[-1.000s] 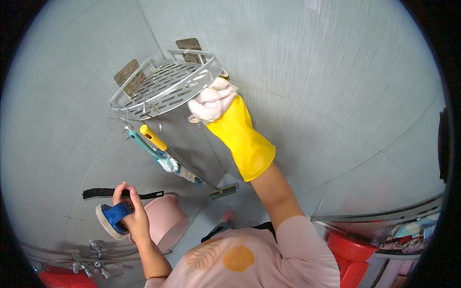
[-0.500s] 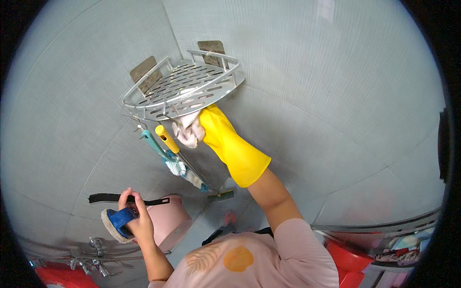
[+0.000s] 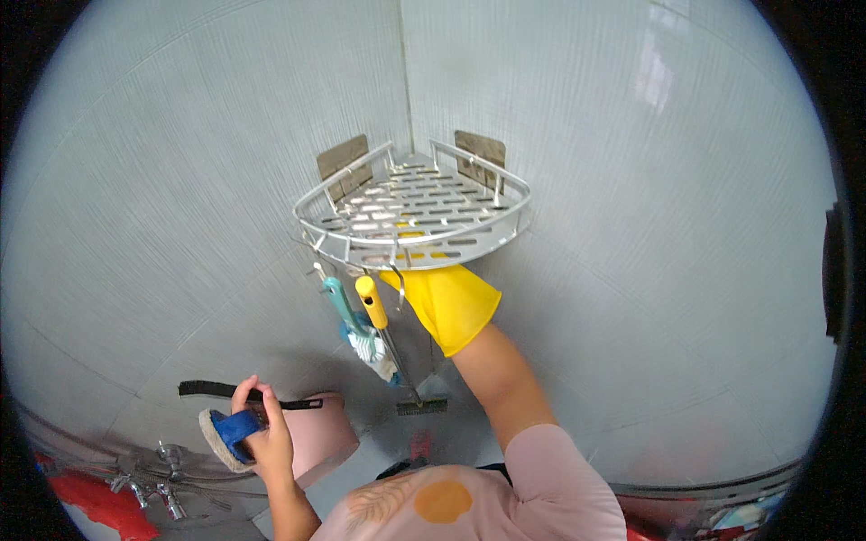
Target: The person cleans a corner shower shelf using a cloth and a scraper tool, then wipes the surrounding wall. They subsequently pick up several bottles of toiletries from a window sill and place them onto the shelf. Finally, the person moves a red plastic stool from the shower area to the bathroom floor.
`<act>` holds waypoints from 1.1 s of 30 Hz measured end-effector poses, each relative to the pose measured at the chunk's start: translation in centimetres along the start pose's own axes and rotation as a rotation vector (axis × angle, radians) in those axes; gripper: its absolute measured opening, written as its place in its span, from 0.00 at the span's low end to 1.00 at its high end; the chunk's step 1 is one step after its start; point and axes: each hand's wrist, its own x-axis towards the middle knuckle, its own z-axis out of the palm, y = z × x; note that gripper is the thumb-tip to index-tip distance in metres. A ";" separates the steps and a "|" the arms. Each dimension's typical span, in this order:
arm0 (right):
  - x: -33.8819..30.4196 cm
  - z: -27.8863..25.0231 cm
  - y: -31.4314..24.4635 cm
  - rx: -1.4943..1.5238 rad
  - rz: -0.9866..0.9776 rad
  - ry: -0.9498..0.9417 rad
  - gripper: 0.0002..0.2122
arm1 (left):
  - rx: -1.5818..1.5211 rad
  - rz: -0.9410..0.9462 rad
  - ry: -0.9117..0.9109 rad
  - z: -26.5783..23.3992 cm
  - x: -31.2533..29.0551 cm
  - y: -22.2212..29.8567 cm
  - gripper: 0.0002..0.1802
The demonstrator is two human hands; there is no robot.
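Where the two grey tiled walls meet at upper centre of the frame, a slotted metal corner shelf is fixed. The right hand, in a yellow rubber glove, is reached up beneath the shelf; its fingers are hidden by the metal, so it cannot be told whether they are open or closed, or what they hold. Just left of the glove, a yellow-handled scraper and a teal-handled brush are hung from hooks under the shelf's front rim. At lower left of the frame, the left hand is closed around a blue-backed scrubbing pad. A black strap is seen beside it, above a pink round container.
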 end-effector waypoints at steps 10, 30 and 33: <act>1.3 -1.0 1.6 -0.086 0.106 -0.055 0.14 | -0.046 0.008 -0.007 0.7 2.0 -1.4 0.12; 2.2 -1.6 3.1 -0.123 0.114 -0.082 0.16 | -0.040 -0.029 -0.129 2.6 2.3 -0.5 0.12; 2.6 -1.9 2.7 -0.146 0.099 -0.094 0.16 | -0.045 -0.034 -0.137 2.5 2.2 -0.6 0.12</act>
